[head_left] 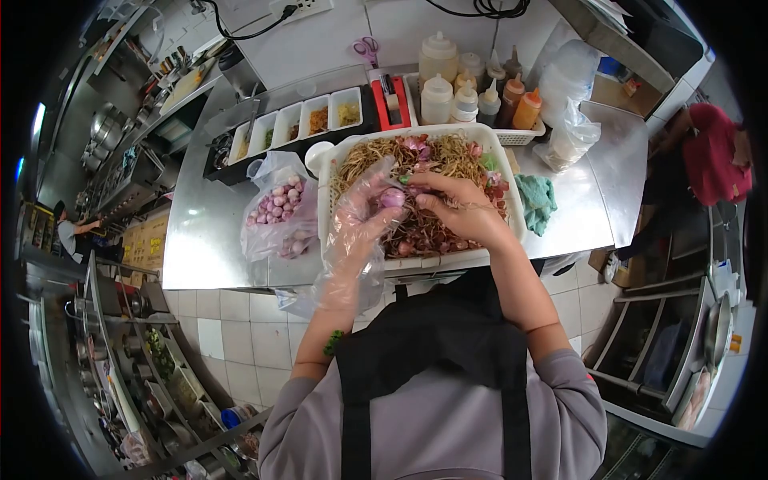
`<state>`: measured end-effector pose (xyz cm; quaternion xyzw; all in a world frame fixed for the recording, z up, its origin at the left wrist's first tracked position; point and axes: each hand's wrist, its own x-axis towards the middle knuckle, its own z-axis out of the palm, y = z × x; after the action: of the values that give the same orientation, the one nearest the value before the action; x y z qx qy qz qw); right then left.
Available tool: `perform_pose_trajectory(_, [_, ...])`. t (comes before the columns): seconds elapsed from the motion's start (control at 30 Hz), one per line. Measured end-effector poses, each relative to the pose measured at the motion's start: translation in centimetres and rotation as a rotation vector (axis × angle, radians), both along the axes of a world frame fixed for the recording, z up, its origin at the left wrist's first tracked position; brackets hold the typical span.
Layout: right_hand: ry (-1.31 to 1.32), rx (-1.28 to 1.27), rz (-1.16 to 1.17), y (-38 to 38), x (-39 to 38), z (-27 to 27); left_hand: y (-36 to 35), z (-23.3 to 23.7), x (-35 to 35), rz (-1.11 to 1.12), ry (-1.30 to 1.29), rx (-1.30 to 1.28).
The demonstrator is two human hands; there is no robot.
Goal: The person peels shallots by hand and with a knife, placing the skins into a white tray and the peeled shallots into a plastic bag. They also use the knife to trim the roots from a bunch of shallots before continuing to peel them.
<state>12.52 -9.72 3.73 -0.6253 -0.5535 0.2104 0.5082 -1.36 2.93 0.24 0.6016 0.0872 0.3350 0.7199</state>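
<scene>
My left hand (358, 214), in a clear plastic glove, is closed around a purple shallot (392, 198). Right beside it, my bare right hand (466, 210) has its fingers bent together close to the shallot; a small green bit shows at its fingertips, too small to name. Both hands are above a white plastic basket (517, 220) full of unpeeled shallots, dry stalks and loose skins (428, 244). Left of the basket, an open plastic bag (260, 240) holds many peeled, pale pink shallots (278, 202).
Behind the basket stand a tray of white containers (292, 120), a red holder (390, 120) with purple scissors (366, 50), and several squeeze bottles (438, 100). A green cloth (536, 202) and a tied plastic bag (570, 140) lie to the right. People work at both sides.
</scene>
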Motion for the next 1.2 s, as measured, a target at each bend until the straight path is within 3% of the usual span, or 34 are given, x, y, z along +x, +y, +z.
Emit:
perform_pose_trajectory(0.07, [-0.072,0.056,-0.091,0.1,0.3,-0.5,0.4,-0.2,0.0,0.007,-0.010,-0.014])
perform_pose_trajectory(0.33, [-0.025,-0.075,-0.006,-0.6,-0.3,0.6,0.6,-0.7,-0.1,0.061,0.047,-0.066])
perform_pose_trajectory(0.5, [-0.010,0.044,0.054,0.0,-0.7,0.4,0.6,-1.0,0.0,-0.001,-0.041,-0.194])
perform_pose_trajectory(0.73, [-0.035,0.040,0.017,0.4,-0.8,-0.3,0.9,-1.6,0.0,0.003,-0.050,-0.165])
perform_pose_trajectory(0.83, [0.040,0.179,0.039,0.8,0.0,-1.6,0.9,-1.8,0.0,0.030,-0.075,-0.146])
perform_pose_trajectory(0.9, [0.602,-0.166,0.155,0.4,0.3,-1.2,1.0,-1.7,-0.1,-0.014,-0.116,-0.170])
perform_pose_trajectory(1.0, [0.795,-0.160,0.192,0.4,0.4,-1.3,1.0,-1.8,-0.4,-0.035,-0.099,-0.181])
perform_pose_trajectory(1.13, [0.725,-0.176,0.089,0.4,0.8,-1.1,1.1,-1.4,-0.5,-0.077,-0.124,-0.108])
perform_pose_trajectory(1.2, [0.506,-0.045,0.012,0.6,0.5,-1.3,0.8,-0.8,-0.6,-0.062,-0.091,-0.136])
